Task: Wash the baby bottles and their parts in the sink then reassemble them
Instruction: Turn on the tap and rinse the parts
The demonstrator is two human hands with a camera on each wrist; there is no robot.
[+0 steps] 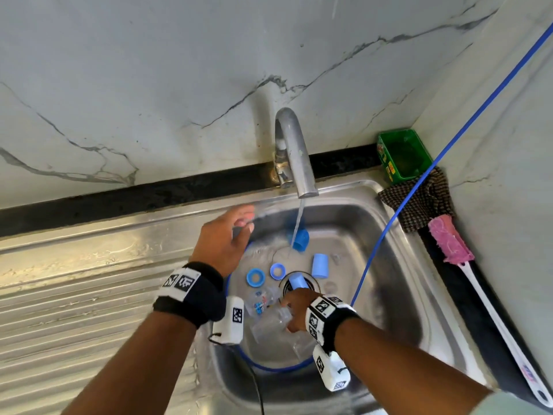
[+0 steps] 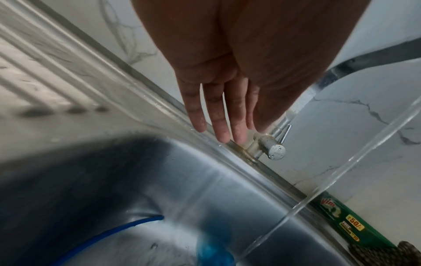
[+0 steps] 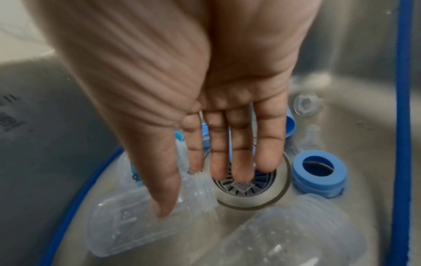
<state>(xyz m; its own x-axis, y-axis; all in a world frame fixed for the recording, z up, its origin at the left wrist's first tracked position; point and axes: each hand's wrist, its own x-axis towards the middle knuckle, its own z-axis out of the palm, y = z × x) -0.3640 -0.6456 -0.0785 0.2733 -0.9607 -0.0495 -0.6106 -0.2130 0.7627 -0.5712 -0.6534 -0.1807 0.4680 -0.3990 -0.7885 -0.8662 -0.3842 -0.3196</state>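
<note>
Two clear plastic baby bottles lie on their sides on the floor of the stainless steel sink [image 1: 374, 205], at about 6 o'clock from the round slotted drain [image 3: 246, 185]. One clear bottle [image 3: 136, 216] has its threaded neck pointing at the drain; the other clear bottle [image 3: 296, 232] lies just beside it. The right hand [image 1: 296, 310] reaches down with fingers straight and spread, gripping nothing; its thumb [image 3: 164, 189] rests on the first bottle near the neck, and the fingertips hang over the drain.

Around the drain lie the blue parts: one blue screw ring [image 1: 255, 277] at 9 o'clock, a second blue screw ring [image 1: 277, 271] at 11 o'clock, a light blue cylindrical cap [image 1: 320, 265] at 1 o'clock, and another light blue cap [image 1: 298, 281] on the drain itself. A darker blue cap [image 1: 300, 239] sits at 12 o'clock under the stream of water [image 1: 297, 226] running from the grey metal tap [image 1: 294, 151].

The left hand [image 1: 223, 238] hovers open and empty over the sink's rear rim, at 10 o'clock from the drain, fingers straight.

A green soap tub [image 1: 404, 154], a checked cloth [image 1: 425, 199] and a pink-headed white bottle brush [image 1: 466, 265] lie at 2 o'clock.
</note>
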